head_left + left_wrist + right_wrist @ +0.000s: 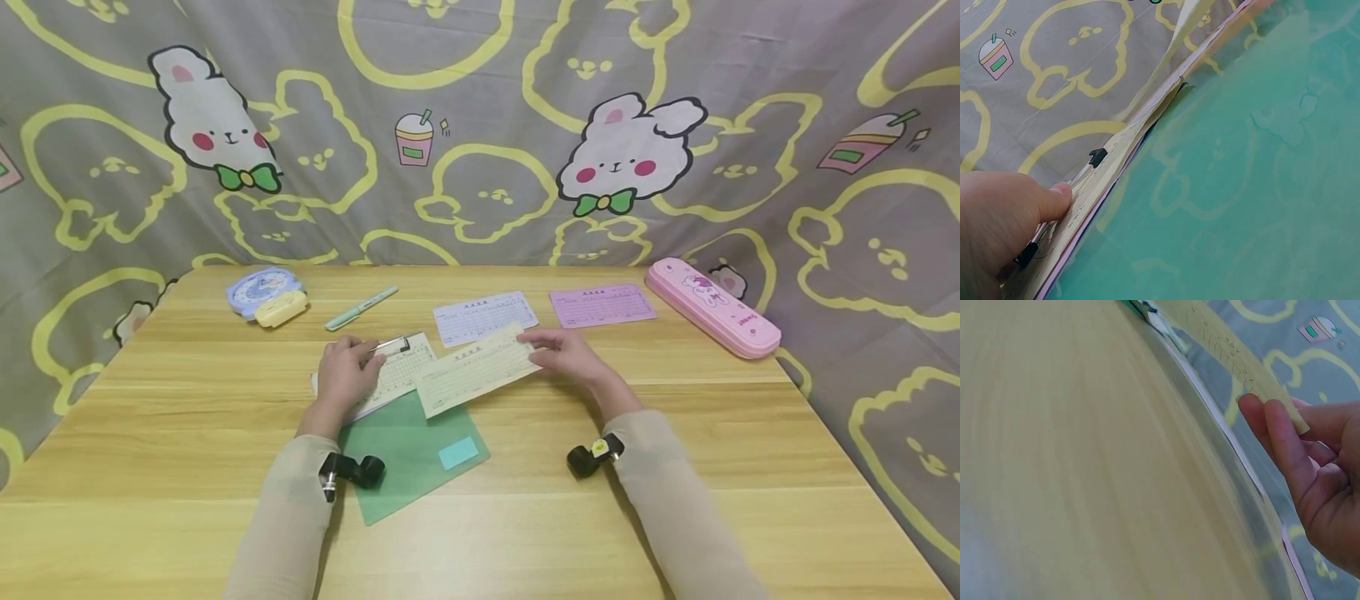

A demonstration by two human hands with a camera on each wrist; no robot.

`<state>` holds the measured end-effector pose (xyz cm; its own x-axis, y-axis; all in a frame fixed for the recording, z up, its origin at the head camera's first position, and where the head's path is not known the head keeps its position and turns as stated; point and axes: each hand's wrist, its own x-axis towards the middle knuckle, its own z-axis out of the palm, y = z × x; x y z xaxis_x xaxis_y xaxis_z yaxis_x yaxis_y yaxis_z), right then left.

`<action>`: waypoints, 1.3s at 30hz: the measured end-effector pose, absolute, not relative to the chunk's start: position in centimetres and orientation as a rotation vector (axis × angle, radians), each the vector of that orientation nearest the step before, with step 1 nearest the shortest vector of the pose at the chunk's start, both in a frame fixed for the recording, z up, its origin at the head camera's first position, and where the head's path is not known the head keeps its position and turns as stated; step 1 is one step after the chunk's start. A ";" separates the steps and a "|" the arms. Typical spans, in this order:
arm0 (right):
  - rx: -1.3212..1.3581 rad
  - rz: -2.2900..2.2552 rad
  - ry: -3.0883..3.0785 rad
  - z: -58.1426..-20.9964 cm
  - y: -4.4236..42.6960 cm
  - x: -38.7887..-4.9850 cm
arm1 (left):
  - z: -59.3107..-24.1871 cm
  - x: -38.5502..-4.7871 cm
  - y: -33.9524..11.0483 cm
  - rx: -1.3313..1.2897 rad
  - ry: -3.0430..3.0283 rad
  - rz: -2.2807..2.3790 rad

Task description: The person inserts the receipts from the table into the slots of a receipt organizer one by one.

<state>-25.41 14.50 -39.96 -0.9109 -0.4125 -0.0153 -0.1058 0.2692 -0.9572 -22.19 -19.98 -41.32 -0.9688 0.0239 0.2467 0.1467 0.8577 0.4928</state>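
My left hand (pixel 348 375) grips the top edge of a translucent green clipboard (pixel 405 467) at its metal clip (pixel 393 345). In the left wrist view its thumb lies by the clip's black end (pixel 1097 157), over several stacked paper slips (pixel 1085 215). A printed grid slip (pixel 408 367) shows on top of that stack. My right hand (pixel 566 358) pinches the right end of a pale yellow printed slip (pixel 480 371), raised and tilted over the clipboard. In the right wrist view thumb and fingers hold this slip (pixel 1235 359) by its end.
A white slip (pixel 480 312) and a purple slip (pixel 602 306) lie behind the hands. A pink pencil case (pixel 712 307) is at the right, a green pen (pixel 362 308) at the left. Farther left are a round blue item (pixel 258 292) and a small yellow one (pixel 281 309).
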 end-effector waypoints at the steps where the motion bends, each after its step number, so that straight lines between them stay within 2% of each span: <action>1: -0.488 -1.676 2.285 -40.0 14.0 -25.4 | -41.4 -22.2 -20.0 -0.131 -2.800 -0.771; 7: -0.560 -1.642 2.288 -39.7 11.6 -25.4 | -41.4 -22.2 -20.0 -0.136 -2.792 -0.767; 14: -0.625 -1.639 2.230 -37.7 8.7 -23.9 | -41.3 -22.2 -19.9 -0.121 -2.798 -0.759; 22: -0.603 -1.609 2.238 -39.4 6.4 -24.7 | -41.0 -22.1 -19.6 -0.062 -2.836 -0.784; 28: -0.562 -1.565 2.236 -37.6 5.1 -23.5 | -40.9 -22.0 -19.4 -0.046 -2.860 -0.763; 39: -0.518 -1.596 2.127 -37.6 3.0 -23.3 | -40.9 -22.2 -19.5 -0.112 -2.842 -0.665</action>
<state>-23.30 2.99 -37.60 -0.8383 -0.5332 -0.1141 -0.0393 0.2678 -0.9627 -22.16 -19.51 -40.95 -0.9728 0.0238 0.2306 0.1237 0.8946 0.4295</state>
